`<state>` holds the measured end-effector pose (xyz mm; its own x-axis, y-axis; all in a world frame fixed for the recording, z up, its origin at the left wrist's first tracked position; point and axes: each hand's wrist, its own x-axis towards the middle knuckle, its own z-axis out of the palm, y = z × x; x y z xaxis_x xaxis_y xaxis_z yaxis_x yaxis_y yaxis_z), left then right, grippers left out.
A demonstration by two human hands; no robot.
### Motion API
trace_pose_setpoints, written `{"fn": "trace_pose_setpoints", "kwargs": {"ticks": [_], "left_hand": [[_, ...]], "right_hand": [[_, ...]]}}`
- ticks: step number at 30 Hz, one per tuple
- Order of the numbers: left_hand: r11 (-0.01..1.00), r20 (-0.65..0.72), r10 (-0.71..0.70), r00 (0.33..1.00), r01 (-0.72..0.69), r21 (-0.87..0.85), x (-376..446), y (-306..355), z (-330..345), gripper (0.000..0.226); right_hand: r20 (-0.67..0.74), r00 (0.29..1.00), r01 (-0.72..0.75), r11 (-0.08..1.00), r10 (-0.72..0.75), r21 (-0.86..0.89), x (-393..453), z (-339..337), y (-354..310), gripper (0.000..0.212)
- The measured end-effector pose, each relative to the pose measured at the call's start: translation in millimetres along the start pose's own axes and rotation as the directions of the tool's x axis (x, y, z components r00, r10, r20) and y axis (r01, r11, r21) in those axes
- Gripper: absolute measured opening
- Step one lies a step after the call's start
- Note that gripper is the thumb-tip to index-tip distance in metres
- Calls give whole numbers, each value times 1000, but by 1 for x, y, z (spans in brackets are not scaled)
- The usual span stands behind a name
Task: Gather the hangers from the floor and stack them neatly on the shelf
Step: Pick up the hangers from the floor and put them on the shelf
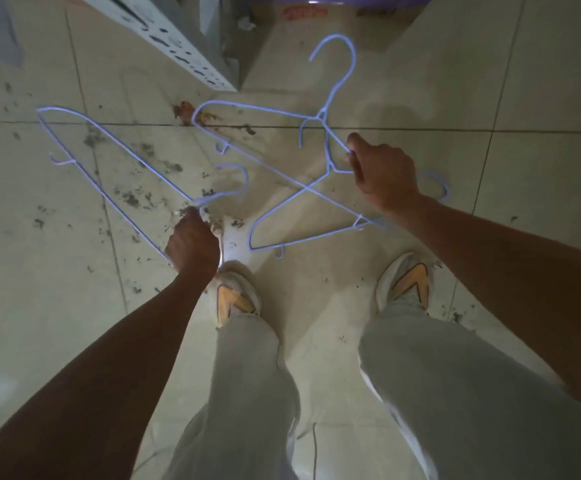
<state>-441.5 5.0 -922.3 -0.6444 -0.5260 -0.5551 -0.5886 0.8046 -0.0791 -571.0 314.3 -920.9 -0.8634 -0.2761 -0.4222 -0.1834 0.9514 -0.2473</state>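
My left hand [192, 245] grips one pale-blue wire hanger [109, 157] at mid-left; my right hand [382, 171] clutches two crossed ones [282, 183]. Gathering seems done; next, probably the shelf.

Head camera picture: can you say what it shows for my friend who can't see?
A person's left hand holds one pale blue hanger and the right hand holds crossed hangers above a dirty tiled floor.
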Motion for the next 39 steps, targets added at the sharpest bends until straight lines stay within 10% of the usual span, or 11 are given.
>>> {"fn": "trace_pose_setpoints", "kwargs": {"ticks": [7,13,21,30,39], "left_hand": [[978,-164,-24,986,-11,-210,-59,7,-54,26],[947,-134,-9,991,-35,-321,-136,42,-137,21],[891,133,148,980,-73,-449,-249,86,-267,16],[624,39,463,885,-294,-724,-378,96,-448,18],[422,11,723,691,-429,-799,-526,143,-581,27]], "right_hand": [[20,998,62,998,-62,-22,-80,-48,3,19],[35,972,-233,951,231,201,-154,-112,-49,18],[127,718,-586,496,684,641,-248,-237,-121,16],[262,577,-361,-46,774,931,-346,-414,-132,14],[105,483,-61,-86,870,994,-525,-559,-101,32]]}}
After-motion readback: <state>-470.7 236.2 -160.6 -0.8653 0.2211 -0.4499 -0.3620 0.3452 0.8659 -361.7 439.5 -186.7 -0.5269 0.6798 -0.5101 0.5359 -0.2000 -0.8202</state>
